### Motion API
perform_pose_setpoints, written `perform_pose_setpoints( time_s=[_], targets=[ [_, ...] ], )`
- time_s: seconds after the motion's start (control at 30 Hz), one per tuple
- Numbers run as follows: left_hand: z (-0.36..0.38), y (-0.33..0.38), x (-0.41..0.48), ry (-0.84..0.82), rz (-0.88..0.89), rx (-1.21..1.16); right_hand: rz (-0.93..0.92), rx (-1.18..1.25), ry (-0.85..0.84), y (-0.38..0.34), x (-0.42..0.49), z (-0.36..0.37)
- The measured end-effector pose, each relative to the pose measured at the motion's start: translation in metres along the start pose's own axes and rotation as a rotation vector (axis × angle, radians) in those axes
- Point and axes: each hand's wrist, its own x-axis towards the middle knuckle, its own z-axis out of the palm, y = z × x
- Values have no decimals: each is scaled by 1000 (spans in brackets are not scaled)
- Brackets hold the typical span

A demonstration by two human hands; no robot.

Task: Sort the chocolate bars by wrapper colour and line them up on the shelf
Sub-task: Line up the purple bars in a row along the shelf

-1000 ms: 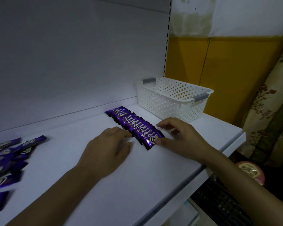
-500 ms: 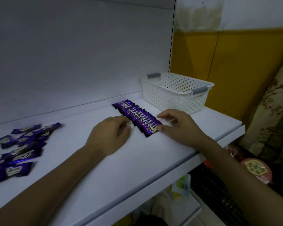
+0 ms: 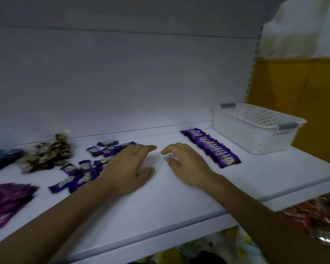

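Observation:
A tidy row of purple chocolate bars (image 3: 211, 147) lies on the white shelf (image 3: 160, 202), running from the back wall toward the front. My right hand (image 3: 187, 164) hovers just left of that row, fingers relaxed, holding nothing. My left hand (image 3: 130, 168) is spread flat beside a loose heap of purple bars (image 3: 88, 166), its fingers over the heap's right edge. Further left lie a gold-wrapped pile (image 3: 46, 155), a magenta pile (image 3: 6, 202) and blue bars (image 3: 2, 159). The frame is blurred by motion.
An empty white perforated basket (image 3: 255, 128) stands at the shelf's right end against the back panel. A yellow wall is behind it. Packaged goods show on the level below, under the shelf's front edge.
Both hands have left the lined-up purple row and moved left toward the loose purple heap. The view has swung left, bringing the gold, magenta and blue piles into sight.

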Motion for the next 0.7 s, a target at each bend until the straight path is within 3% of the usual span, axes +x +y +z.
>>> perform_pose_setpoints(
  time_s=[0.13, 0.23, 0.3, 0.43, 0.53, 0.7],
  targets=[
    [-15, -28, -35, 55, -116, 73, 13, 33, -102, -27, 35, 43],
    [-11, -49, -47, -27, -350, 167, 75, -40, -116, -43, 61, 74],
    [-7, -59, -46, -82, -457, 103, 136, -34, -123, -50, 77, 88],
    [-1, -70, -34, -73, -451, 17, 207, -56, -223, -51, 113, 102],
    [-1, -78, -25, -106, -461, 14, 152, -133, -227, -58, 125, 105],
    [4, -87, -21, -48, -476, -15, 45, 325, -285, -69, 110, 96]
  ],
)
